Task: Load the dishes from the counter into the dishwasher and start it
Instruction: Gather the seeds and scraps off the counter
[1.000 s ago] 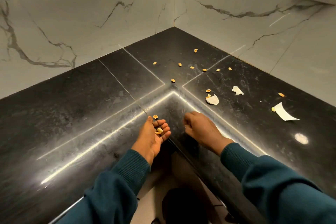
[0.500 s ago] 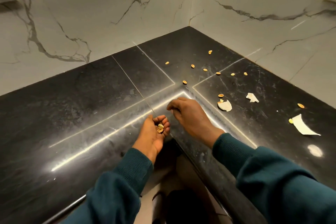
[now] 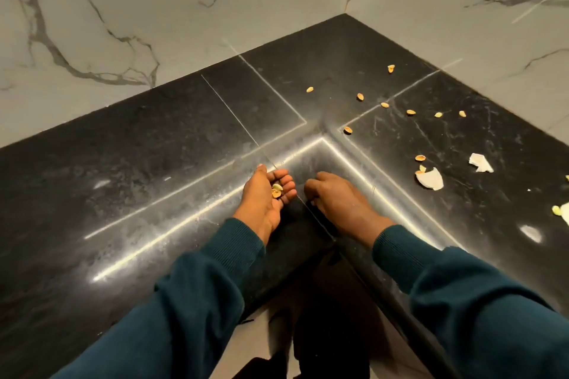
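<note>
Two hands work at the inner corner of a black stone table [image 3: 154, 169] that runs in an L under white marble walls [image 3: 154, 9]. The left hand [image 3: 266, 194] lies palm up at the table's edge, fingers cupped around two small nut shells [image 3: 276, 190] in the palm. The right hand [image 3: 335, 200] sits just beside it, knuckles up, fingers curled down toward the table surface; whether it pinches anything I cannot tell. Both arms wear dark teal sleeves [image 3: 200, 286].

Loose on the table lie nine small tan shells: one far back near the wall [image 3: 391, 68], six in a scattered line [image 3: 385, 105] across the middle, one alone [image 3: 348, 130] nearer the hands, and one [image 3: 420, 158] beside the white scraps. There are two white scraps in full view [image 3: 431, 178] [image 3: 480, 162], with more pale bits cut by the right edge [image 3: 562, 211]. No dishes or dishwasher appear in view.

Compared with half a second ago, the right hand has drawn back from above the left palm to the right, and the view has swung left, pushing the scraps toward the frame's edge. The left hand stays cupped in the same place.
</note>
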